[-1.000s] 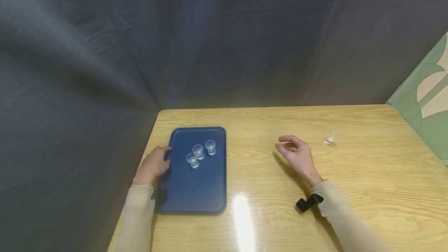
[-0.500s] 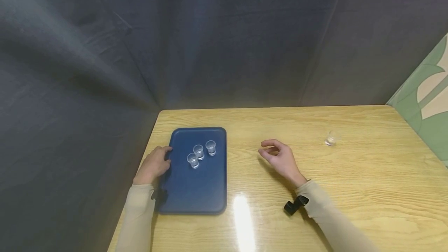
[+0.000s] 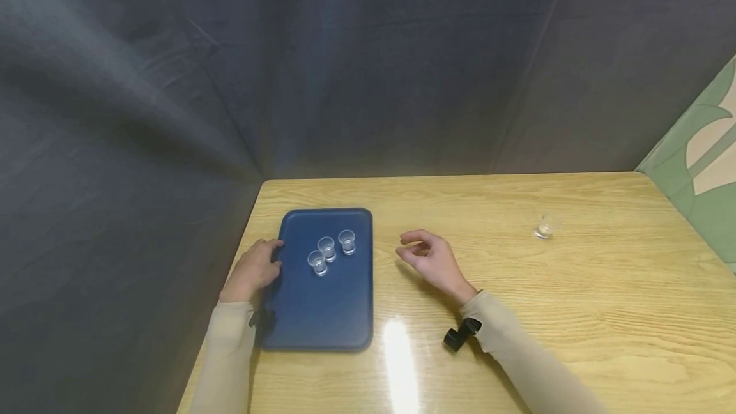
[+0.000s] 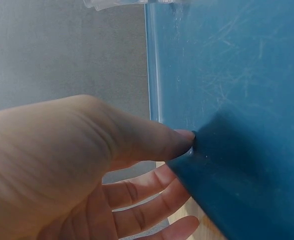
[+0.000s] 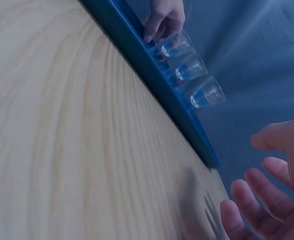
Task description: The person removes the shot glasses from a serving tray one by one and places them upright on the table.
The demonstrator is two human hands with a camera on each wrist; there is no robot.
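A dark blue tray (image 3: 322, 318) lies on the left part of the wooden table. My left hand (image 3: 252, 271) grips its left edge, thumb (image 4: 171, 141) on the inner face and the other fingers outside the rim in the left wrist view. Three small clear shot glasses stand upright on the tray: a front one (image 3: 317, 263), a middle one (image 3: 327, 249) close beside it, and a rear one (image 3: 347, 242) slightly apart. Just right of the tray, my right hand (image 3: 432, 260) hovers over the table, fingers loosely curved with nothing between them.
Another clear shot glass (image 3: 543, 227) stands at the right rear of the table (image 3: 604, 286). Dark curtains (image 3: 402, 82) hang behind and to the left. A green leaf-patterned panel (image 3: 713, 165) is at the far right. A black device (image 3: 462, 335) is strapped to my right wrist.
My right hand has moved left across the table toward the tray, staying empty. The left hand, the tray and the glasses have stayed in place.
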